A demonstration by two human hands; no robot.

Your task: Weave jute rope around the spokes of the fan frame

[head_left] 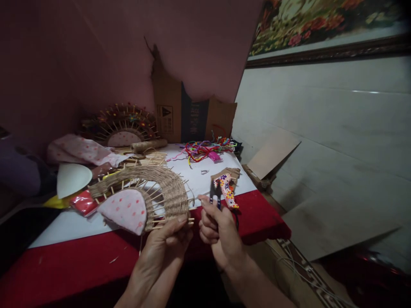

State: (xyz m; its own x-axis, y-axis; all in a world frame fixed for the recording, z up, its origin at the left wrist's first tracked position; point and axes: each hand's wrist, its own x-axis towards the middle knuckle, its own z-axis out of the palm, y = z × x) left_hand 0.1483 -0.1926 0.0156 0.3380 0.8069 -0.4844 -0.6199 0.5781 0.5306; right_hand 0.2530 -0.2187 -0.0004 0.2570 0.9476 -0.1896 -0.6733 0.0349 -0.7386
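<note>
My left hand (162, 250) is closed on the lower right end of a woven twine fan (175, 190), whose thin sticks run out from a half-round panel (125, 209) of pink dotted cloth. Just to the right of the fan, my right hand (220, 231) is closed with thumb and fingers bent. A dark tool (215, 192), perhaps pliers or scissors, rises from this hand, blurred. Beyond it lies a flower-patterned piece (228, 192) on a scrap of brown cardboard (236, 173).
A second fan with small flowers (123, 124) stands at the back left, near a twine roll (149, 145). Coloured pipe cleaners (205, 149) lie at the back of the table (263, 214). Cardboard (167, 107) leans on the wall. A white half-round piece (73, 179) and red packet (84, 203) are left.
</note>
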